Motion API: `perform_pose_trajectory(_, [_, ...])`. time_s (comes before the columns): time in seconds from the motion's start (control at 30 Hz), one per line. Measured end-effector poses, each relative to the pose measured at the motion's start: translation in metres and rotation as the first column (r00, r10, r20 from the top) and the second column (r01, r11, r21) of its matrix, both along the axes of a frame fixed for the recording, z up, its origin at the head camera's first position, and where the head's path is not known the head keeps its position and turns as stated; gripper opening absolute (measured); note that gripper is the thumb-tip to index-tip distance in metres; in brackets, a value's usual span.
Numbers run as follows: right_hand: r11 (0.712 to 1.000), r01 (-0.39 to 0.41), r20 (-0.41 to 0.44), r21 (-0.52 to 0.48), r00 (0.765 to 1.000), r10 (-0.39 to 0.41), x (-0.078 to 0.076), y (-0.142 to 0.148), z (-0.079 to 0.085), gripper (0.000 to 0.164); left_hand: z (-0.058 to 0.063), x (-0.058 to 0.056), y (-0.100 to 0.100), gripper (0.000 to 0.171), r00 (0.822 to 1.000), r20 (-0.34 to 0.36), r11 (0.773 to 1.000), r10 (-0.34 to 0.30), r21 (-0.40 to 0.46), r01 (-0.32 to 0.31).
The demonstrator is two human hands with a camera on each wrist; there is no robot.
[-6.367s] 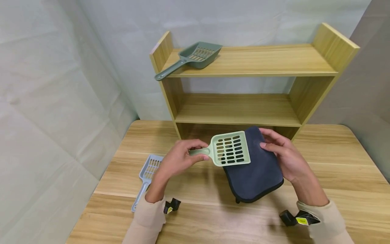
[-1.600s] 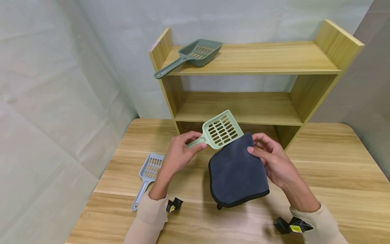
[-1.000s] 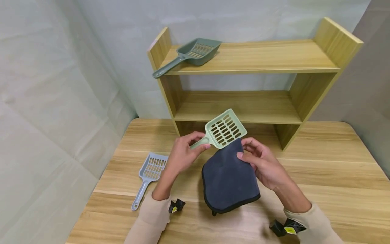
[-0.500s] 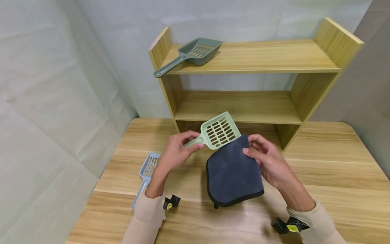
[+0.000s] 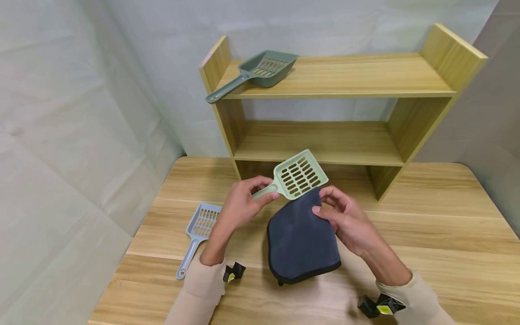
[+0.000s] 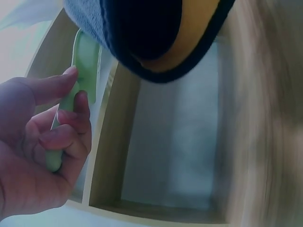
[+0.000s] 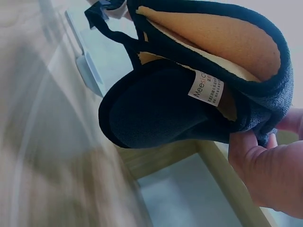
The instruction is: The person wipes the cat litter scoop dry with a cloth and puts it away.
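My left hand pinches the handle of a pale green slotted litter scoop, head tilted up to the right; in the left wrist view its fingers curl round the green handle. My right hand pinches the upper corner of a folded dark blue cloth with black edging. The cloth's top overlaps the scoop head's lower right edge. In the right wrist view the folds show a tan inner side, a white label and a hanging loop. Part of the scoop handle is hidden in my left hand.
A blue-grey litter scoop lies on the wooden table, left of my left forearm. Behind stands a wooden shelf; a dark green scoop rests on its top board, handle jutting past the front left edge.
Since half a second ago, cloth and right hand have shifted left and slightly down, the scoop a little right. Much earlier, the cloth lay behind the scoop head, which was held more level.
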State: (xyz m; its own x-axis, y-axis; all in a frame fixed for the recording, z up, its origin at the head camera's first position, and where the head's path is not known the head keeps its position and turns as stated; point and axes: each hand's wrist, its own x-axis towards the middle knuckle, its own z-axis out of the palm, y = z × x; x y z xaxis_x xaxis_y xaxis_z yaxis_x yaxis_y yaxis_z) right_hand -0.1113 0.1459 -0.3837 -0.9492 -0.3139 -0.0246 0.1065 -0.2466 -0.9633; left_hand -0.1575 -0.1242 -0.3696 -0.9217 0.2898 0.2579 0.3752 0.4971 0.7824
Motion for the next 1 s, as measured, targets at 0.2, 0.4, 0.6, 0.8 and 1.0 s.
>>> perform_pose_trajectory(0.2, [0.999,-0.042,0.015,0.01,0.999,0.042,0.002,-0.006,-0.005,0.027,-0.001,0.002,0.005,0.029,1.0,-0.007,1.0,0.015,-0.014,-0.015])
perform_pose_trajectory(0.4, [0.996,-0.091,0.026,-0.012,0.996,0.091,0.002,-0.01,-0.008,0.027,0.0,0.003,0.006,0.029,1.0,-0.012,1.0,0.019,-0.016,-0.019])
perform_pose_trajectory(0.6, [0.989,-0.145,0.039,-0.011,0.989,0.145,0.003,-0.012,-0.009,0.029,0.001,0.003,0.005,0.028,1.0,-0.007,1.0,0.025,0.014,-0.025])
perform_pose_trajectory(0.8, [0.979,-0.191,0.022,0.071,0.982,0.19,0.002,-0.009,-0.007,0.027,0.0,0.003,0.003,0.027,0.999,-0.007,0.999,0.041,0.0,-0.041])
perform_pose_trajectory(1.0, [0.972,-0.226,0.034,0.071,0.974,0.224,0.0,-0.002,-0.005,0.029,0.002,0.004,0.0,0.027,0.998,0.001,0.998,0.061,-0.019,-0.061])
